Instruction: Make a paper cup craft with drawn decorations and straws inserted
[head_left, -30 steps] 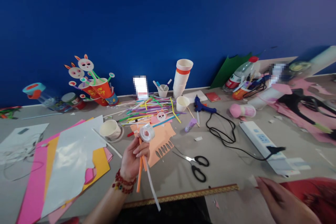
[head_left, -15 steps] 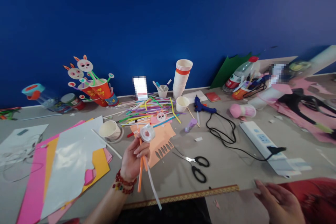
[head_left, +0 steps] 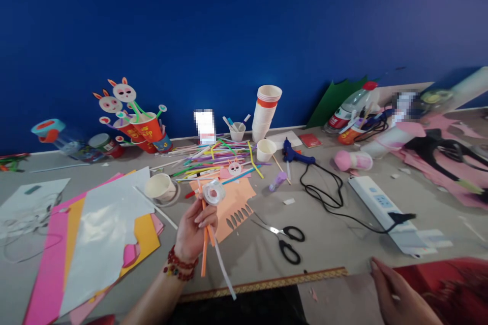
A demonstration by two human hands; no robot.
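Note:
My left hand is closed around orange straws and a pale straw, which hang down below the fingers. A roll of clear tape sits at the top of this hand, by the fingertips. Beneath and beyond it lies a sheet of orange paper with a row of leaf-shaped cut-outs. My right hand is low at the right, near the table edge, its fingers bent together; anything pinched there is too small to make out. Black-handled scissors lie between the hands.
Loose coloured straws cover the middle back. Nearby stand a paper cup and a cup stack. A blue glue gun trails its cord toward a power strip. Coloured sheets lie left; rabbit-decorated cups stand behind.
My right hand has shifted slightly, its fingers drawing closer together at the lower right. My left hand keeps its hold on the straws and tape roll, almost still.

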